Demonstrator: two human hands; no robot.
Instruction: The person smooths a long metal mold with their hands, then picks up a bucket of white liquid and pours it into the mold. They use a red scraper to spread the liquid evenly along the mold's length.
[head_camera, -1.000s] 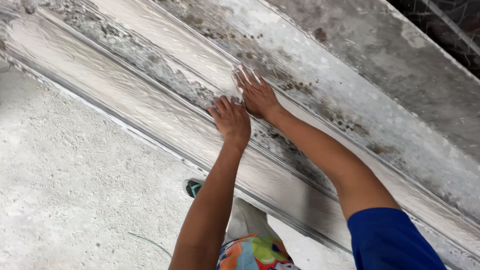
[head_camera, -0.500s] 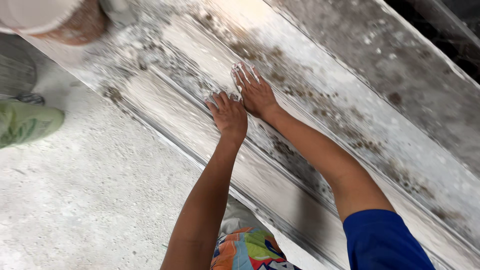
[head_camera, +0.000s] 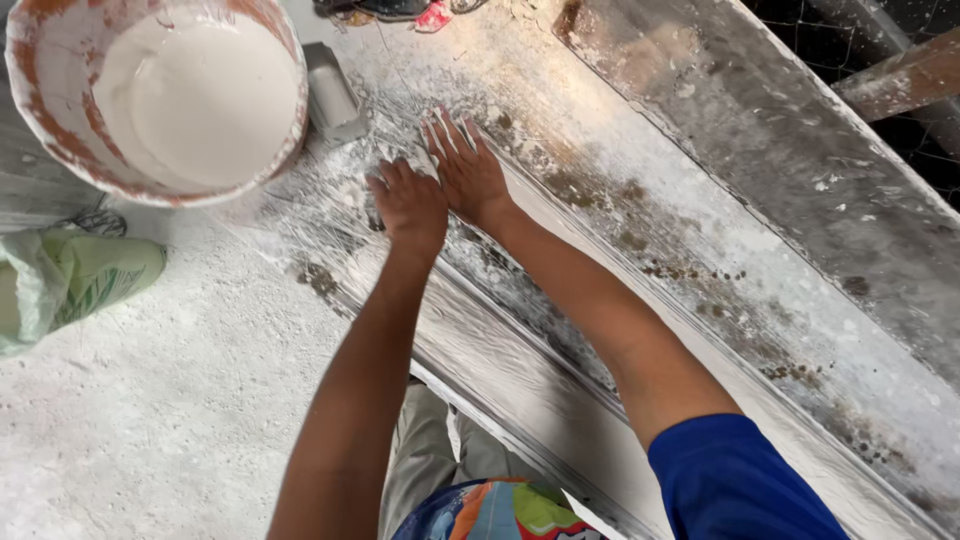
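Left hand: we are pressing our left hand (head_camera: 408, 203) palm down on the white-coated surface of the long plaster strip (head_camera: 520, 400), fingers spread only a little and gripping nothing.
Right hand: we are laying our right hand (head_camera: 468, 170) flat just to the right of the left one, touching it at the side, fingers fanned wide and pointing toward the far end, holding nothing.
Arms: we are stretching both forearms out from the near edge; the right one is wearing a blue sleeve (head_camera: 735, 485) at the lower right.
Plaster strip: it is running diagonally from the near right to the far left under both palms, wet and streaked white, with raised ridges along its length.
Tabletop: the strip is lying on a long grey tabletop (head_camera: 800, 200), which is spattered with white and brown crust on its right side.
Bucket: a round bucket (head_camera: 60, 140) with a reddish, plaster-smeared rim is sitting at the far left, near our fingers but apart from them, filled with smooth white liquid plaster (head_camera: 195, 100).
Block: a small grey block (head_camera: 332, 95) is lying just right of the bucket.
Bag: a pale green bag (head_camera: 70, 285) is resting on the dusty white floor (head_camera: 150, 420) at the left.
Clothing: colourful patterned cloth (head_camera: 495, 515) is showing at the near edge between our arms.
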